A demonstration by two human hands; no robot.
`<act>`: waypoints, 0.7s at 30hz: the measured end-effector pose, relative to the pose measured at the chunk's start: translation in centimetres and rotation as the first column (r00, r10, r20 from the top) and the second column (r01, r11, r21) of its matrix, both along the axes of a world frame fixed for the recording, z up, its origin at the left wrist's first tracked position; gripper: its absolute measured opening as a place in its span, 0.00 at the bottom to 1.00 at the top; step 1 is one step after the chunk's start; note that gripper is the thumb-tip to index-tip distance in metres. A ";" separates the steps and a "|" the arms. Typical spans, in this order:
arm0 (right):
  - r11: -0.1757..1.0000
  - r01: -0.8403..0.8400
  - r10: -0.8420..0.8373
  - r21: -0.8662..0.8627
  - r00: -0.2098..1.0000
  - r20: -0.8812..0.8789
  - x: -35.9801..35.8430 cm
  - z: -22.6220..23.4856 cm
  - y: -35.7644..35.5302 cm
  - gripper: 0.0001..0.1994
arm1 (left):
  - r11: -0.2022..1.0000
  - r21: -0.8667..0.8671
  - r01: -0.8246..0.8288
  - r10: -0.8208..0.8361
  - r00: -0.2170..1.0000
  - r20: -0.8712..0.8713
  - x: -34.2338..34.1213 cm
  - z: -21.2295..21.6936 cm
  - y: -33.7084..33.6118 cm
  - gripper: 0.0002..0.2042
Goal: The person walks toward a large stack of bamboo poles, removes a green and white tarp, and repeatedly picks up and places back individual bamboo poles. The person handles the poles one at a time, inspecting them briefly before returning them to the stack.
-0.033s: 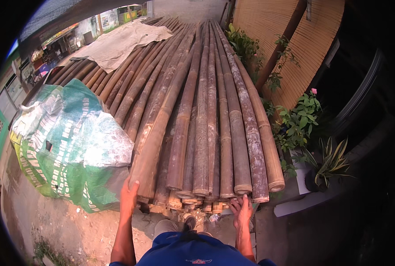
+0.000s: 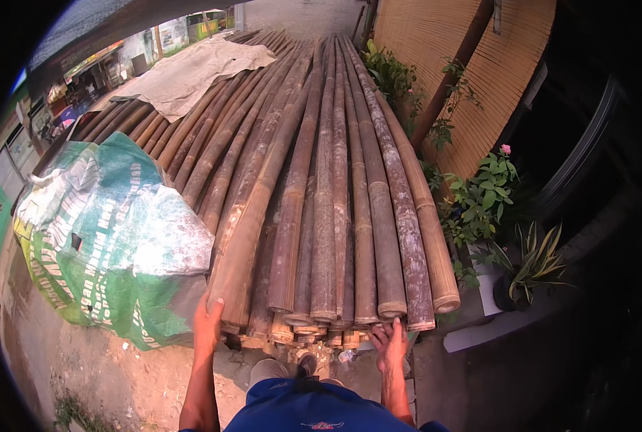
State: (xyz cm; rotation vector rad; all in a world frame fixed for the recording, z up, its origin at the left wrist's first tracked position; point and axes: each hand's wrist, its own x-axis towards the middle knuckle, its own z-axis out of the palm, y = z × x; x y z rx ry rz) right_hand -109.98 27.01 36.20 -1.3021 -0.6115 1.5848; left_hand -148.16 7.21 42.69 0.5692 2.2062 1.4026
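A long pile of brown bamboo poles (image 2: 323, 216) runs away from me, their cut ends facing my body. My left hand (image 2: 207, 320) is closed at the near end of the leftmost thick bamboo pole (image 2: 233, 259). Its thumb lies against the pole, and its other fingers are mostly hidden. To the right, my right hand (image 2: 390, 342) is palm up, with its fingers apart and slightly bent. Its fingertips touch or nearly touch the underside of a bamboo pole's end (image 2: 391, 299). Shorter cut ends (image 2: 306, 330) show in the shade below the top layer.
A green and white plastic sheet (image 2: 112, 245) covers the pile's left near corner. Farther back lies a beige cloth (image 2: 191, 75). Along the right side stand a leafy plant with a pink flower (image 2: 490, 183), a spiky potted plant (image 2: 533, 263) and a woven bamboo screen (image 2: 465, 86).
The scene sits very slightly farther left in the view. Both hands and the poles keep their places relative to each other.
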 end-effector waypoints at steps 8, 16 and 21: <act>0.999 0.026 -0.026 0.021 1.000 -0.012 -1.8 -0.2 1.4 0.40 | 0.986 0.087 0.144 -0.134 0.984 -0.115 -1.0 -0.2 -0.5 0.33; 0.983 0.169 -0.181 0.068 0.950 0.254 -4.2 0.9 1.7 0.41 | 0.979 0.003 0.203 -0.202 0.969 0.142 -3.5 -1.1 -1.5 0.37; 0.970 0.238 -0.244 0.053 0.941 0.234 -4.8 1.3 2.1 0.36 | 0.959 -0.065 0.275 -0.266 0.956 0.123 -5.1 -0.4 -0.5 0.38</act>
